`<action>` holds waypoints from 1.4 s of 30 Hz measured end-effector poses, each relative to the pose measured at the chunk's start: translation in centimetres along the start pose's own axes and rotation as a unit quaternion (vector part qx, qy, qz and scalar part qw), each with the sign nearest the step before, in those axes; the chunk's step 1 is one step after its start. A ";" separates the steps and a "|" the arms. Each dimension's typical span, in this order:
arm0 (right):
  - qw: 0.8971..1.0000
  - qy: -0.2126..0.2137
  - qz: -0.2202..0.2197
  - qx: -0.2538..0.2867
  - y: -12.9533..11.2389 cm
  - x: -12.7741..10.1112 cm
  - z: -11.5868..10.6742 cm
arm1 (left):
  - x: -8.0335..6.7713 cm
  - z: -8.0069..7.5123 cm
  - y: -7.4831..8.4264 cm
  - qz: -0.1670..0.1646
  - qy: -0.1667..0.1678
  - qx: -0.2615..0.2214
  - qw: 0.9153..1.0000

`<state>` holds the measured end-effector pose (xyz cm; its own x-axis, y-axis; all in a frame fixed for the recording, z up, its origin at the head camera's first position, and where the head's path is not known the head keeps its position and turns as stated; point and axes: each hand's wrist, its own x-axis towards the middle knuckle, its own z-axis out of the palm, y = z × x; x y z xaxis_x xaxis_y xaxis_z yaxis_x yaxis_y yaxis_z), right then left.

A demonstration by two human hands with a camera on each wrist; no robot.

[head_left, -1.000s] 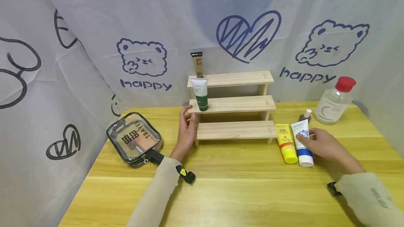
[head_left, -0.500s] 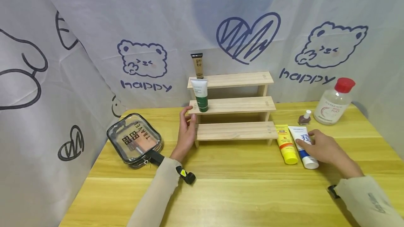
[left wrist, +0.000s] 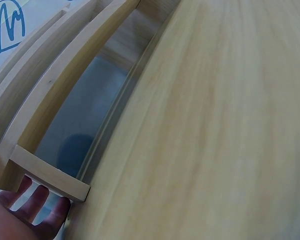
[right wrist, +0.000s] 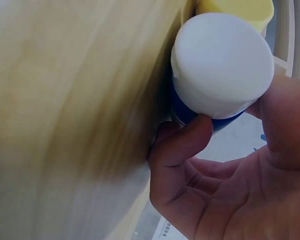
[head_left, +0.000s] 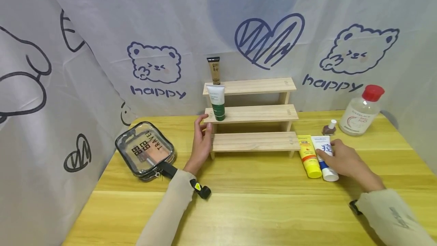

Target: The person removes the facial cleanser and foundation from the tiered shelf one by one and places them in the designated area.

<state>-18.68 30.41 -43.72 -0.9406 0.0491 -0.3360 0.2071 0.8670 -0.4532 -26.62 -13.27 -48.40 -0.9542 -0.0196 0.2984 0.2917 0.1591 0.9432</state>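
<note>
Toward the right edge of the table [head_left: 259, 208], I have the right hand [head_left: 345, 159] on the white tube [head_left: 325, 165], thumb on one side and bent fingers on the other, pinching it near its blue band. The tube slants with its white cap toward the front edge; I cannot tell whether it touches the wood or sits slightly raised. Just beside it on the left, the yellow tube [head_left: 309, 156] lies cap forward, next to the shelf's right end.

By the back edge, around the middle, stands the three-step wooden shelf [head_left: 254, 141]. My left hand [head_left: 202, 143] is at its left end, fingertips touching the side, fingers a little apart and holding nothing. On the middle step a green and white tube [head_left: 217, 101] stands upright at the left; on the top step, also left, stands a tan tube [head_left: 214, 71].

Near the table's back right corner I see the red-capped bottle [head_left: 360, 115], with a small nail polish bottle [head_left: 329, 128] in front and to its left. Toward the left edge lies a clear bag [head_left: 145, 151].
</note>
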 end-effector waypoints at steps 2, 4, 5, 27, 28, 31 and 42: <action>1.000 -0.004 0.002 -0.002 -0.2 0.2 0.0 | 0.0 0.0 0.0 -0.002 0.000 0.000 1.000; 1.000 -0.008 0.003 -0.006 -0.3 0.4 0.0 | 0.0 0.0 0.0 0.000 0.002 -0.002 1.000; 1.000 -0.011 0.003 -0.007 -0.4 0.5 -0.1 | 0.0 0.0 0.0 0.001 0.003 -0.002 1.000; 0.988 0.099 -0.107 0.040 -2.4 -1.3 -3.3 | 0.2 0.3 0.1 -0.007 -0.001 0.002 1.000; 0.986 0.107 -0.116 0.044 -2.9 -1.3 -3.2 | 0.2 0.3 0.2 -0.008 0.000 0.002 1.000; 0.981 0.127 -0.139 0.055 -4.5 -1.3 -2.7 | 0.2 0.2 0.1 -0.008 0.000 0.002 1.000; 0.952 0.161 -0.232 0.119 -10.8 -0.8 -2.8 | 0.0 -0.1 0.0 -0.001 -0.004 0.004 1.000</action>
<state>-20.91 22.34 -36.27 -0.9717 -0.1290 0.1980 -0.2308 0.6981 -0.6778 -26.67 -13.36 -48.42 -0.9553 -0.0127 0.2954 0.2892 0.1671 0.9426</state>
